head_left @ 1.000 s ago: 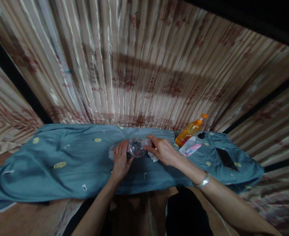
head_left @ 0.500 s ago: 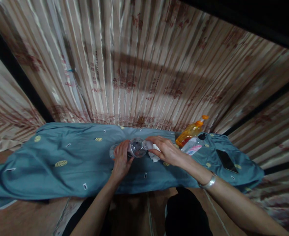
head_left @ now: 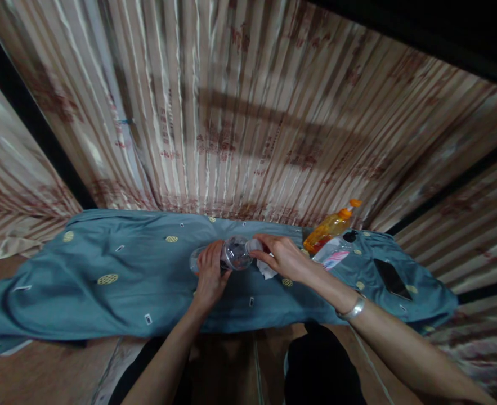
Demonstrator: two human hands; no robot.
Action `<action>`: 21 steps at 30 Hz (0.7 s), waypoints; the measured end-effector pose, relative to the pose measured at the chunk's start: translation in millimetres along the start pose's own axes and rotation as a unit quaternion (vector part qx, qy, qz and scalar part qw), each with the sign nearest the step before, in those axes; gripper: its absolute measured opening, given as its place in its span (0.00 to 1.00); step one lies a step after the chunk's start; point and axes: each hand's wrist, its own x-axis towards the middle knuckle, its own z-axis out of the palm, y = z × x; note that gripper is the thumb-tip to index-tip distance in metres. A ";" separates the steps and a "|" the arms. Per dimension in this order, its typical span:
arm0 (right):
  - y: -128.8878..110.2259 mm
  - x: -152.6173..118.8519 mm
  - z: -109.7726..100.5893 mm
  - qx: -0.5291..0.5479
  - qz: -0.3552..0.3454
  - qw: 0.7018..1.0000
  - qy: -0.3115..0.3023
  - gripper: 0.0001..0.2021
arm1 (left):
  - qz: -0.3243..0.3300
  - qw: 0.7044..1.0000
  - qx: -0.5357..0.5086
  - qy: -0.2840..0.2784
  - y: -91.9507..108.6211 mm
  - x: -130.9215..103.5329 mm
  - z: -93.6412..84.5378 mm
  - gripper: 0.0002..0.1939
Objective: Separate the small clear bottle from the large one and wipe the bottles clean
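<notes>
A clear plastic bottle (head_left: 237,253) is held tilted over the blue-green cloth, its neck toward the right. My left hand (head_left: 210,270) wraps round the bottle's body, hiding its middle. At the neck, the fingers of my right hand (head_left: 280,256) pinch the whitish bottle cap (head_left: 254,246). Whether the cap is on the neck's thread or loose cannot be made out. Behind and below my right hand lies a crumpled white tissue (head_left: 266,270), partly covered by it.
Right of my hands are an orange pump bottle (head_left: 327,232) and a clear bottle with a pink label and black cap (head_left: 336,252). Farther right lies a black phone (head_left: 392,278). The patterned cloth (head_left: 142,281) covers the surface; a pleated curtain (head_left: 240,112) hangs behind.
My right fingers have shifted slightly on the cap, which shows a little more. Both hands keep hold; the whole view has moved slightly.
</notes>
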 end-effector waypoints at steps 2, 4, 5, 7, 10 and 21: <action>-8.9 1.9 -1.9 -0.029 0.043 0.998 -0.019 0.17 | -0.004 1.000 -0.003 0.003 -0.4 0.7 -0.7 0.38; -18.0 4.2 -3.5 -0.056 0.079 0.995 -0.036 0.18 | -0.007 1.000 -0.009 0.005 -1.5 1.3 -1.4 0.38; -21.8 5.6 -3.7 -0.069 0.093 0.992 -0.042 0.19 | -0.009 1.000 -0.012 0.005 -2.2 1.7 -1.6 0.38; -26.7 8.9 -1.8 -0.088 0.111 0.989 -0.042 0.19 | -0.015 1.000 -0.020 0.006 -3.6 2.6 -2.1 0.38; -27.5 14.3 6.8 -0.096 0.120 0.988 -0.016 0.20 | -0.031 0.999 -0.034 0.008 -4.7 4.9 -3.6 0.37; 14.8 17.7 36.3 0.172 0.121 0.975 0.076 0.23 | -0.136 0.982 -0.130 0.006 -2.0 13.8 -12.2 0.34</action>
